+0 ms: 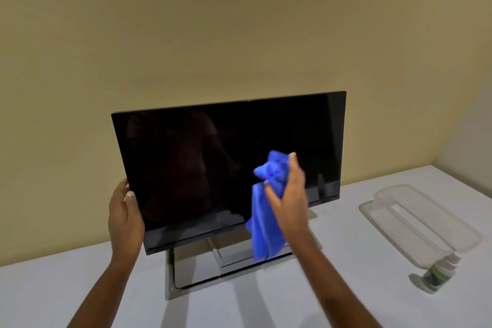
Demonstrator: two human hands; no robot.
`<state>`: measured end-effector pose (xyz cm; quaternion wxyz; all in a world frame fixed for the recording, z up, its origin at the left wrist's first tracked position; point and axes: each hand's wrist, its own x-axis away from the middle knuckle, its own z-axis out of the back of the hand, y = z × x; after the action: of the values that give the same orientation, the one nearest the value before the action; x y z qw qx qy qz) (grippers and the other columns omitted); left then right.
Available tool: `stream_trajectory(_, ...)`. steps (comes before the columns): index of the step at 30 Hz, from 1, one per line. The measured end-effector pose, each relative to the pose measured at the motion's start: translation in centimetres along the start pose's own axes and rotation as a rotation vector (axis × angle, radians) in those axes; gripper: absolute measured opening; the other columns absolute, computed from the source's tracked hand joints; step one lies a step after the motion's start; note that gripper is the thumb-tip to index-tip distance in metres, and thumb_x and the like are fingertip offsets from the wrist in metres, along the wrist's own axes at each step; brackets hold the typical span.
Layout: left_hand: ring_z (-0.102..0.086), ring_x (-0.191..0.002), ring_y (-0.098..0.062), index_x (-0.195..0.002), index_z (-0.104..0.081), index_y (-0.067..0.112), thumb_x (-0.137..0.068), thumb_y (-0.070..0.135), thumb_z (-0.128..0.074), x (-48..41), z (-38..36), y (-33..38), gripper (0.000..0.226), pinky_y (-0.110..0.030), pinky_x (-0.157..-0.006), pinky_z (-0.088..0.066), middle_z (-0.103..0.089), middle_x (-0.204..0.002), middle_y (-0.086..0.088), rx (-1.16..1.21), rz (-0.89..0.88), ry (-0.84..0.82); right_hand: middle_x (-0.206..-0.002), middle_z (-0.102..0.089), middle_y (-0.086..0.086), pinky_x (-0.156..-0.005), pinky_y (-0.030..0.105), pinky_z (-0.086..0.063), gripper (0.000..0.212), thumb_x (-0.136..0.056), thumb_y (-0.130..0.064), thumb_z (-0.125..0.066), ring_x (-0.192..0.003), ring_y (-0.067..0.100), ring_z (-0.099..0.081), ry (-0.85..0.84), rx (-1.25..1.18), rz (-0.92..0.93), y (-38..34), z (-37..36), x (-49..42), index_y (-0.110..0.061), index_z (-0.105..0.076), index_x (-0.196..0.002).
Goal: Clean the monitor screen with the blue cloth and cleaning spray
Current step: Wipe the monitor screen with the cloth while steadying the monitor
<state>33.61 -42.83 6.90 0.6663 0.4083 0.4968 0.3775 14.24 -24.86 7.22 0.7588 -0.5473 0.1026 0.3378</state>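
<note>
While empty, clear tray [426, 224] beside spray bottle [439, 273].

Glossy black monitor screen [213, 157], plain bright blue cloth [266, 210], silver mirrored stand base [186, 274], pale grey-white table [346, 287], mustard-yellow wall [239, 21], clear plastic container [423, 218], green-and-white spray bottle [436, 274]

Clear plastic tray [423, 221] lies on white table [346, 287], toward the table's right side, long axis running back-left to front-right. Tray appears inverted or lidded; cannot tell which. Plain beige wall [213, 21] rises directly behind the table's far edge and turns a corner at right.
</note>
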Motion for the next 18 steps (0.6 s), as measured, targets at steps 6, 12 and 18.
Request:
stream_trajectory(6,-0.030,-0.136,-0.027,-0.143,-0.022,0.009,-0.099,0.023,-0.029,-0.2,-2.7,0.8,0.046,-0.043,-0.113,-0.028,-0.033,-0.146,-0.014,-0.028,-0.053,0.085,-0.145,-0.031,0.003,-0.103,0.024,-0.039,0.064,-0.089,-0.019,-0.057,-0.131,0.005,-0.033,0.393,-0.122,-0.021,1.9,1.2,-6.7,-0.008,-0.021,-0.141)
stream_trajectory(12,-0.029,-0.137,-0.026,-0.144,-0.020,0.009,-0.100,0.022,-0.027,-0.2,-3.5,0.6,0.047,-0.035,-0.112,-0.027,-0.029,-0.148,-0.013,-0.016,-0.050,0.157,-0.150,-0.028,0.009,-0.111,0.049,-0.029,0.056,-0.092,-0.045,-0.038,-0.139,0.029,-0.025,0.422,0.115,-0.108,7.3,0.8,-7.7,-0.005,-0.039,-0.130)
stream_trajectory(18,-0.036,-0.131,-0.026,-0.140,-0.028,0.010,-0.090,0.031,-0.028,-0.2,-4.7,1.4,0.055,-0.029,-0.101,-0.028,-0.035,-0.143,-0.011,0.048,0.009,0.268,-0.153,-0.016,0.018,-0.107,0.050,-0.030,0.067,-0.092,-0.052,-0.029,-0.139,0.040,-0.020,0.285,0.290,-0.056,8.0,-2.7,-4.9,-0.012,-0.023,-0.145)
